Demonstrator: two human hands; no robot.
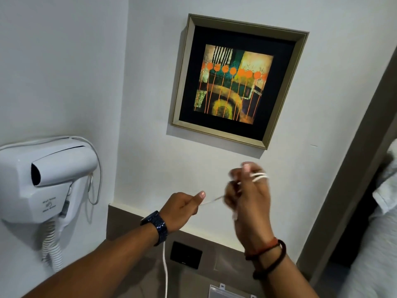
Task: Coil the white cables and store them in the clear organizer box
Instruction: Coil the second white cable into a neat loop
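Observation:
Both my hands are raised in front of the wall. My right hand [247,190] has loops of a white cable [260,177] wound around its fingers and is blurred by motion. My left hand [182,208] pinches the same cable between thumb and fingers, and a taut stretch runs across to my right hand. The cable's free length hangs down below my left wrist [165,267]. At the bottom edge a corner of the clear organizer box [225,292] shows.
A white wall-mounted hair dryer [49,179] with a coiled cord hangs at the left. A framed picture [238,82] is on the wall above my hands. A black wall socket [185,254] sits below them. White bedding [384,211] lies at the right.

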